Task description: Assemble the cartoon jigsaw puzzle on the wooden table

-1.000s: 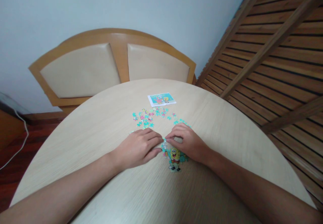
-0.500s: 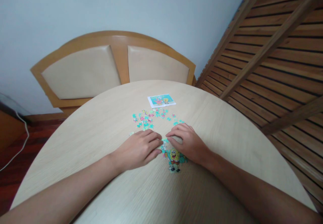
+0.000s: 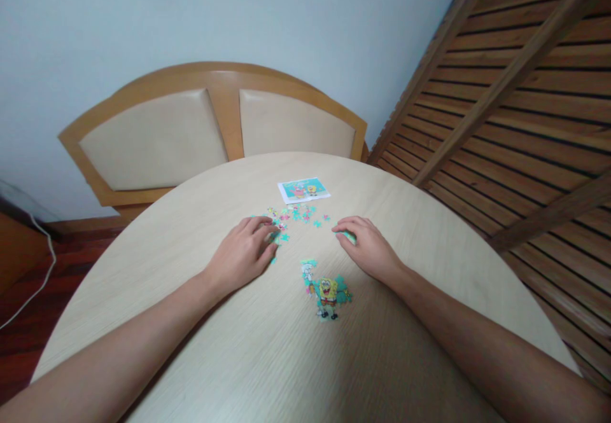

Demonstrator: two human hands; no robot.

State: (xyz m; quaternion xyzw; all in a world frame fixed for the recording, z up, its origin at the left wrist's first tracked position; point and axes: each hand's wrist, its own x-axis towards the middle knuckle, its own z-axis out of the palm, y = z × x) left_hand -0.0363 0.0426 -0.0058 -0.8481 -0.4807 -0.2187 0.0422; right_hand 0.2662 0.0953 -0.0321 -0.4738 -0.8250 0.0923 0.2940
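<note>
A partly joined jigsaw puzzle (image 3: 328, 292), showing a yellow cartoon figure and a smaller pale one, lies on the table in front of me. My left hand (image 3: 243, 248) rests over the left side of a scatter of loose puzzle pieces (image 3: 300, 213), its fingers bent and the thumb apart, covering some of them. To the right of the scatter, my right hand (image 3: 366, 245) is low over a few teal pieces (image 3: 351, 237), which show between its thumb and curved fingers. I see no piece lifted in either hand.
A picture card (image 3: 304, 189) of the cartoon scene lies beyond the loose pieces. The round wooden table (image 3: 429, 283) reaches to a padded chair back (image 3: 157, 140) by the wall. A slatted wooden panel (image 3: 515, 92) stands at right; a white cable (image 3: 50, 251) hangs at left.
Both hands have drawn apart from above the joined puzzle: the left went leftward onto the loose pieces, the right slightly rightward onto the teal ones. The joined part is now uncovered.
</note>
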